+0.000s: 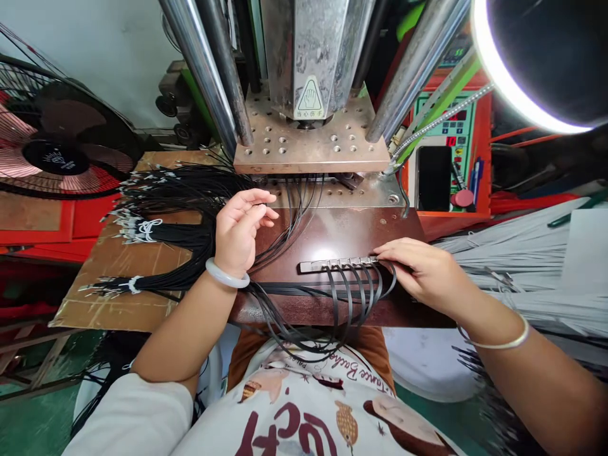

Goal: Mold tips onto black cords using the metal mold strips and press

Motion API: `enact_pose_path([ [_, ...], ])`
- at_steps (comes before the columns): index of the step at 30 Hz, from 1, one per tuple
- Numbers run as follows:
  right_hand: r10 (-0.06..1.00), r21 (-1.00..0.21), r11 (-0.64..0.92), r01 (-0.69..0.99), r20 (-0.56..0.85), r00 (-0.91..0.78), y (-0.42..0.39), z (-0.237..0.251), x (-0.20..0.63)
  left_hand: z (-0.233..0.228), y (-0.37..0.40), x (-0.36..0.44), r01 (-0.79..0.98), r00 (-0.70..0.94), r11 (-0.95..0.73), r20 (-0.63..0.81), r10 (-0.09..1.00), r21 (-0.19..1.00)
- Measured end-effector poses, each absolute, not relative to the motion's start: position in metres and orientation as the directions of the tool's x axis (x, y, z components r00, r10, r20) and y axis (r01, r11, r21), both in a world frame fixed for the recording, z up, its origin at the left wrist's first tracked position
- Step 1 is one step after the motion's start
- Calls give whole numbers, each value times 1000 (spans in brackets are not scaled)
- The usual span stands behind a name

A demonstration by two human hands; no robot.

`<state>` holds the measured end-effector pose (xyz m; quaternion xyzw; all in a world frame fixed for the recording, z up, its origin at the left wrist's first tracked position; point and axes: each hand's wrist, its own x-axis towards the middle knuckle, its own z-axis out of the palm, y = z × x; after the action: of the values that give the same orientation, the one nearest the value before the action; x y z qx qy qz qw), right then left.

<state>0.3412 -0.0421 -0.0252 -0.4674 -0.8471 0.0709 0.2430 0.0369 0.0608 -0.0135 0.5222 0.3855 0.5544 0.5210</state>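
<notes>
From the head view, the person sits at a vertical moulding press with a brown glossy worktop (332, 234) in front of the lap. On it lies a narrow silver metal strip fixture (332, 264) with its long axis running left to right across the worktop, tilted slightly so the right end sits a touch farther away. Five or so black flat cables (349, 294) are already seated in it side by side; each leaves the strip toward the person, loops down over the worktop's near edge and curls back. So I'd judge the strip close to filled, though I cannot tell whether every slot is taken.

The right hand (422, 269) lies flat with fingertips pressing the right end of the strip and the last cables, not clenched, holding nothing up.

The left hand (240, 231) is loosely curled, fingers half open, hovering over thin black wires that run toward the perforated steel press plate (311, 142); whether it pinches one I cannot tell.

Much remains: a thick bundle of black terminal-tipped wires (166, 209) lies on the cardboard sheet (109, 266) to the left, tied with white cord, tips pointing left.

A black floor fan (57, 152) stands far left.
</notes>
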Motion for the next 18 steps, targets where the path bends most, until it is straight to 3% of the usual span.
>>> enact_pose_path([
  [3, 815, -322, 566, 759, 356, -457, -45, -30, 339, -17, 60, 38, -173, 88, -164, 181, 980, 971],
  [6, 842, -388, 528, 756, 360, -403, -51, -30, 342, -16, 53, 36, -136, 140, -195, 213, 967, 971],
  [9, 894, -421, 422, 803, 341, -291, -50, -28, 355, -5, 49, 29, 108, 360, -351, 293, 886, 930],
  [11, 905, -397, 371, 839, 356, -232, -37, -28, 365, 4, 57, 22, 370, 529, -544, 311, 790, 753],
  [13, 886, -358, 398, 845, 389, -252, -11, -31, 369, 9, 77, 16, 577, 626, -660, 259, 736, 481],
  [15, 849, -309, 464, 830, 423, -317, 27, -34, 364, 8, 108, 12, 705, 634, -652, 164, 756, 279],
  [18, 829, -285, 467, 837, 470, -303, 93, -35, 344, -5, 162, 14, 785, 594, -598, 75, 801, 160],
])
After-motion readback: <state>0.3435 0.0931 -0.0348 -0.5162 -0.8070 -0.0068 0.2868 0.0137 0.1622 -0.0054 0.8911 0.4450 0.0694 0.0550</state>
